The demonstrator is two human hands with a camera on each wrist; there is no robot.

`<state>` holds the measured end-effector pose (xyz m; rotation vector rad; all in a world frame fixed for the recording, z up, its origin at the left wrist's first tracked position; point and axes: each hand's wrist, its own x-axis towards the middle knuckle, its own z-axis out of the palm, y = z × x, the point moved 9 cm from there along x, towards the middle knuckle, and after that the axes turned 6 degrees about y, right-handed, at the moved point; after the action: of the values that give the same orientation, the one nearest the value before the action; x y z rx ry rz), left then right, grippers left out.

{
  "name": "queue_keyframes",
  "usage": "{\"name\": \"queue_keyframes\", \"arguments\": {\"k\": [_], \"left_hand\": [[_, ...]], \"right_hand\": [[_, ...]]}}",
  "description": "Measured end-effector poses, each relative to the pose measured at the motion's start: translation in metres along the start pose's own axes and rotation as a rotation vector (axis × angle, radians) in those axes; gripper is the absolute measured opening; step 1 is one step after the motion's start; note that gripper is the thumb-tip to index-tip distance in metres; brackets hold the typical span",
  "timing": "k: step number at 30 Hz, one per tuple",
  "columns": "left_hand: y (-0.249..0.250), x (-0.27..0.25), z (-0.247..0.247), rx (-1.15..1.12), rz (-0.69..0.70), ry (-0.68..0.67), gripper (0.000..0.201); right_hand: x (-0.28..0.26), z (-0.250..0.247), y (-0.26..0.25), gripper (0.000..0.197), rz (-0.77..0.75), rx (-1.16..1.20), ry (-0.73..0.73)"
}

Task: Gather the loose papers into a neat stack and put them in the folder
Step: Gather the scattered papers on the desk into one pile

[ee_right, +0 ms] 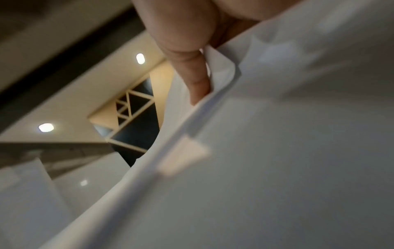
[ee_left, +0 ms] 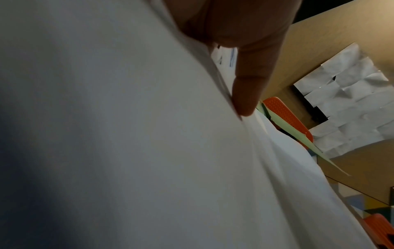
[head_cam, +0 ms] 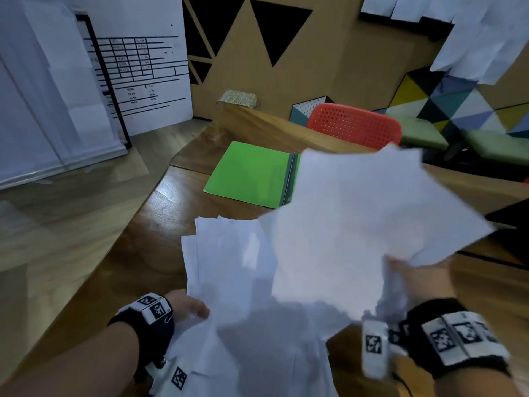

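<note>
A loose bundle of white papers is lifted above the wooden table, blurred and fanned out. My right hand grips its right edge; in the right wrist view a finger lies between sheets. My left hand holds a second uneven batch of papers at its near left edge; in the left wrist view a finger presses on the sheets. The green folder lies open on the table beyond, its right half hidden by the raised papers.
A red perforated chair stands behind the table's far side. A whiteboard with a printed sheet leans at the left, on the wooden floor. A cardboard wall with black triangles stands at the back.
</note>
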<state>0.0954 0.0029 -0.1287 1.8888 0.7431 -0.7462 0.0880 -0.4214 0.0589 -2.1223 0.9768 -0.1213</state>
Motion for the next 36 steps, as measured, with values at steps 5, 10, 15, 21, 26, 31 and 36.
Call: {"name": "queue_keyframes", "arguments": {"k": [5, 10, 15, 21, 26, 31, 36], "left_hand": [[0.008, -0.016, 0.012, -0.370, -0.015, -0.130, 0.041], [-0.002, 0.006, 0.003, -0.406, -0.076, 0.036, 0.082], [0.019, -0.020, 0.019, 0.013, 0.035, -0.031, 0.049], [0.023, -0.030, 0.041, -0.096, 0.003, -0.292, 0.097], [0.051, -0.037, 0.030, 0.139, 0.168, 0.070, 0.060], [0.082, -0.078, 0.028, -0.293, 0.391, -0.137, 0.024], [0.129, -0.131, 0.024, -0.197, 0.590, -0.298, 0.044]], "right_hand": [[0.000, 0.105, 0.070, 0.008, 0.113, 0.025, -0.321], [-0.022, 0.158, 0.076, 0.028, -0.053, -0.293, -0.473], [-0.039, 0.173, 0.064, 0.061, -0.208, -0.455, -0.521], [-0.032, 0.159, 0.071, 0.036, -0.097, -0.184, -0.533], [-0.036, 0.154, 0.077, 0.039, -0.003, 0.026, -0.534], [-0.029, 0.123, 0.087, 0.069, 0.176, 0.345, -0.618], [-0.039, 0.071, 0.021, 0.046, -0.040, 0.534, -0.520]]}}
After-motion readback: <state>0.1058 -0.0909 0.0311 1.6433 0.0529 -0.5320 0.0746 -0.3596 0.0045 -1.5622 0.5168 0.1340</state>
